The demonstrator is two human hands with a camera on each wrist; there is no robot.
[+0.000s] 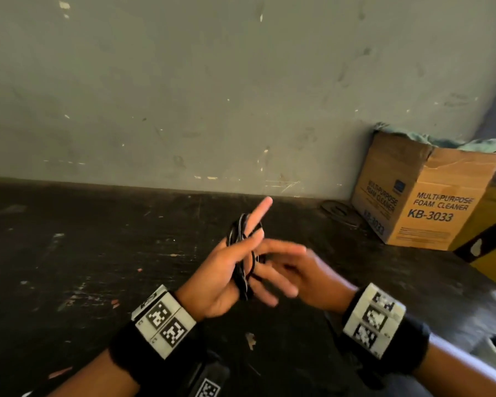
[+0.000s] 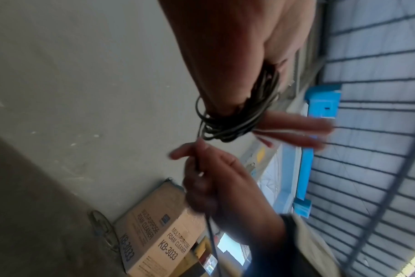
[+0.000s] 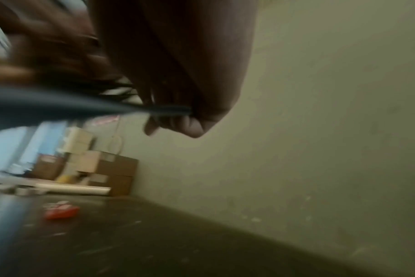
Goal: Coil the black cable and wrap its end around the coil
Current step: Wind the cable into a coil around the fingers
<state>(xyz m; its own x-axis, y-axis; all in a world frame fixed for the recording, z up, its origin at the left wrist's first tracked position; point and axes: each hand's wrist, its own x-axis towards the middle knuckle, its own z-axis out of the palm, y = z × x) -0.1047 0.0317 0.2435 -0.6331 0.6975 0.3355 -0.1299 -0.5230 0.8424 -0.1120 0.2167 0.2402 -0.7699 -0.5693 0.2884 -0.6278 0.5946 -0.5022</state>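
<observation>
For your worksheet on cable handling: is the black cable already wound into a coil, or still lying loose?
Mostly coiled. Several loops of the cable wrap the left hand; the right hand pinches a free strand.

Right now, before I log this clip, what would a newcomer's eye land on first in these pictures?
First, the two hands meeting mid-frame over the dark scuffed tabletop: the left hand wears the thin black cable coil looped around its fingers, and the right hand pinches the cable's loose end beside it. Next, the brown cardboard box printed "MULTI-PURPOSE FOAM CLEANER KB-3033", far right against the grey wall.
</observation>
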